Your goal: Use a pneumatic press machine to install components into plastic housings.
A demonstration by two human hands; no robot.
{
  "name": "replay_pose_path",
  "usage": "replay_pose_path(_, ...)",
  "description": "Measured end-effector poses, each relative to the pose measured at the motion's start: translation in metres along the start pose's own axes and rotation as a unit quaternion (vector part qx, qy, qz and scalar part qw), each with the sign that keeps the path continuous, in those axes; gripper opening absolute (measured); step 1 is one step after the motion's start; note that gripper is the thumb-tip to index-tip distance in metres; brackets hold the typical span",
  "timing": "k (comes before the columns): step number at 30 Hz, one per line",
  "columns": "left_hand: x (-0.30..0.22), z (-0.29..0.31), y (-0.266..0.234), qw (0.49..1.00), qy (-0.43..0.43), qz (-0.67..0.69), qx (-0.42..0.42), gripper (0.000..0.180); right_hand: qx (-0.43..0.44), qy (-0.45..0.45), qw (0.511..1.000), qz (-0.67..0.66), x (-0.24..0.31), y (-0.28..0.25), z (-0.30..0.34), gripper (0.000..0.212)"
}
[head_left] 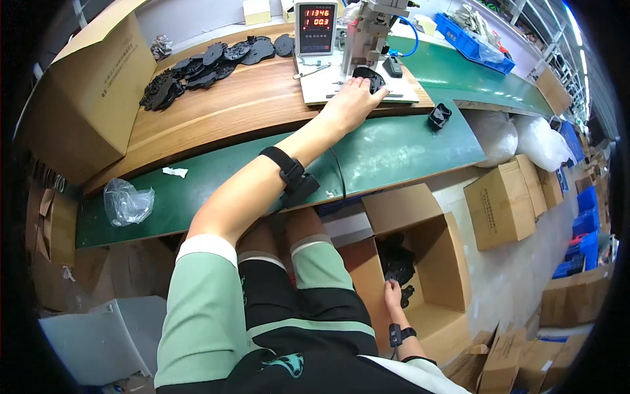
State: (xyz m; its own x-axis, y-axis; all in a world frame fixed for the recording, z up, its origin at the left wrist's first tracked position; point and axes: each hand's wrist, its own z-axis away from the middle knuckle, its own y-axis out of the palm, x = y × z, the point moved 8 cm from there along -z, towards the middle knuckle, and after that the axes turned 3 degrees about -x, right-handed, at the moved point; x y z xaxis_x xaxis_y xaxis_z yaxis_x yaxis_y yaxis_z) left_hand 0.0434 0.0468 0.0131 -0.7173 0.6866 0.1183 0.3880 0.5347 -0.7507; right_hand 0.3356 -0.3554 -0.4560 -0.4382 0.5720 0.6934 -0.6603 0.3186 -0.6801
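Hands, black part and press, viewed from above. The black part (373,77) sits on the white base (318,87) of the press (369,36), at the foot of its metal column. Its visible outline is curved; the long axis appears to slant from upper left, by the column, to lower right, toward the near edge of the base. Which end is its front cannot be told, since fingers cover the near side. The left hand (357,97) grasps the part from the near side, so that the part lies just beyond the fingertips, well apart from the other hand. The right hand (394,293), low at the right, reaches into an open carton (443,262); its fingers meet the dark pieces (396,259) inside, but whether they grip one cannot be told. Left of the press, a heap (213,62) of black parts stretches along the wooden board (230,108), from lower left to upper right. A hollow black piece (440,116) stands on the green desk (387,151), to the right of the left hand.
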Motion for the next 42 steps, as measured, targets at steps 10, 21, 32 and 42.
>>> replay_pose_path(10, 0.006, 0.003, -0.012, 0.999, -0.029, 0.012, -0.035, 0.072, -0.143, -0.583, 0.798, -0.063, 0.543, -0.116, 0.037, 0.053)
replay_pose_path(21, 0.027, 0.013, -0.009, 0.987, -0.112, 0.111, -0.018, 0.062, -0.185, -0.594, 0.774, 0.121, 0.664, -0.035, -0.062, 0.054)
replay_pose_path(32, 0.153, 0.171, -0.050, 0.936, -0.311, -0.088, 0.136, 0.062, -0.141, -0.590, 0.784, 0.131, 0.673, -0.041, -0.055, 0.037)
replay_pose_path(42, 0.161, 0.233, -0.077, 0.921, -0.361, -0.145, -0.014, 0.053, -0.174, -0.596, 0.782, 0.059, 0.660, -0.034, -0.057, 0.035)
